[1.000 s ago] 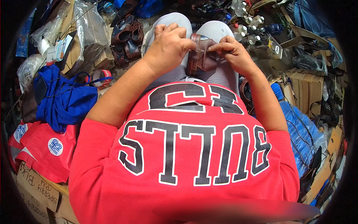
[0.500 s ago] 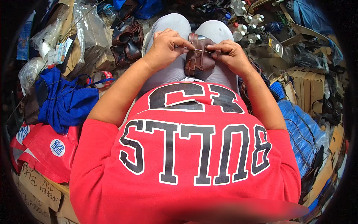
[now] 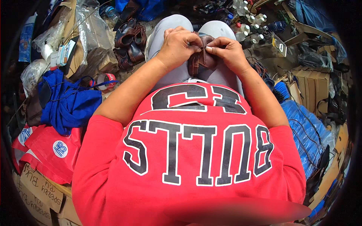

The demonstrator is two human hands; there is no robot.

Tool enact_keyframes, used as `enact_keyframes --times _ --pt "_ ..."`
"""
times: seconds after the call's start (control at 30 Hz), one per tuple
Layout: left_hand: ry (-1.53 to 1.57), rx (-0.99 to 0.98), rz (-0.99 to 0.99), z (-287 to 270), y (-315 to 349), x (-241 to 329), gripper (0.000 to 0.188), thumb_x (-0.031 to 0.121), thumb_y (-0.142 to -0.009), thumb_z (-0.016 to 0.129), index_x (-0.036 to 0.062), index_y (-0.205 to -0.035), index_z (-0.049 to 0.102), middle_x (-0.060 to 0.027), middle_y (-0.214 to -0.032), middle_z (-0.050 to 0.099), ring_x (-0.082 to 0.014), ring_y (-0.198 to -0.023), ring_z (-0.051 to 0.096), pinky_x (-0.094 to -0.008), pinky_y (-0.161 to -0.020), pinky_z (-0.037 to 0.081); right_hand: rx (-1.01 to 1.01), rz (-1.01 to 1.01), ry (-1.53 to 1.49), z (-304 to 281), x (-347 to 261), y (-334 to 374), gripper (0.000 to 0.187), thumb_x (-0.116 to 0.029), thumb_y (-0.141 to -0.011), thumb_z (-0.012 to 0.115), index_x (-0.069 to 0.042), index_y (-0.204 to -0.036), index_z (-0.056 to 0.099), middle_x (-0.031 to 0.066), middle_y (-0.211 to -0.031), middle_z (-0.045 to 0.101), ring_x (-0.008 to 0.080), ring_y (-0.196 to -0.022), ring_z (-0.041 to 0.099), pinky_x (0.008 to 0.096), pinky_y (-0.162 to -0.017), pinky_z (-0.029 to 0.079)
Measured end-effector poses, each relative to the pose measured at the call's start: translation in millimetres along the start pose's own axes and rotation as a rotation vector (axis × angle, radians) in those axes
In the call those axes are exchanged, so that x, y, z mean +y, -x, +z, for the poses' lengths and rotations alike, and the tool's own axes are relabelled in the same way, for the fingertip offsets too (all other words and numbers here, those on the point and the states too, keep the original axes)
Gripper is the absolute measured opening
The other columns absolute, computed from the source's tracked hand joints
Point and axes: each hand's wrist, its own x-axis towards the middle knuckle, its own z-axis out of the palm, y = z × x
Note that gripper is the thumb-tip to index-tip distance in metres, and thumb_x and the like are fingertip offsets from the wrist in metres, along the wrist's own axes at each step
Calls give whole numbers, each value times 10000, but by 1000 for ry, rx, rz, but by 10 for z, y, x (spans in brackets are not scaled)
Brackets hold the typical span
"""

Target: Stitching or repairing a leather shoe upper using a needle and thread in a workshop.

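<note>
Both the left hand (image 3: pixel 180 44) and the right hand (image 3: pixel 226 51) pinch a brown leather shoe (image 3: pixel 201 57) resting on the grey-trousered lap (image 3: pixel 171 75), propped there to steady it for fingertip work.

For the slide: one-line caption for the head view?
Left hand and right hand pinch a brown leather shoe piece on the lap, beside brown leather sandals.

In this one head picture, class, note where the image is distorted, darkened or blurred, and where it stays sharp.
Head view: fisheye bends the cardboard boxes at the rim; corners go black; a blurred band crosses the red shirt low down; both hands, left hand and right hand, and the brown leather piece are sharp, evenly lit.
</note>
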Motion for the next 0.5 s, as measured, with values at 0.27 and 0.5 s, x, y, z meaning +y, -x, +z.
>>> enact_keyframes --times 0.27,0.5 --pt "19 -3 -31 -257 178 -22 104 127 -713 741 115 -795 677 -34 -781 599 -210 -833 558 -376 -815 341 -114 170 -101 -294 -236 148 124 -125 -800 728 -33 -791 646 -4 -638 600 91 -583 528 262 -510 409" --pt "-497 -296 136 -284 22 366 173 75 -822 537 150 -973 578 -76 -809 632 -255 -860 614 -434 -839 353 -264 -399 965 -153 -636 71 114 -149 -828 583 -110 -917 642 104 -783 675 292 -794 647 434 -855 395"
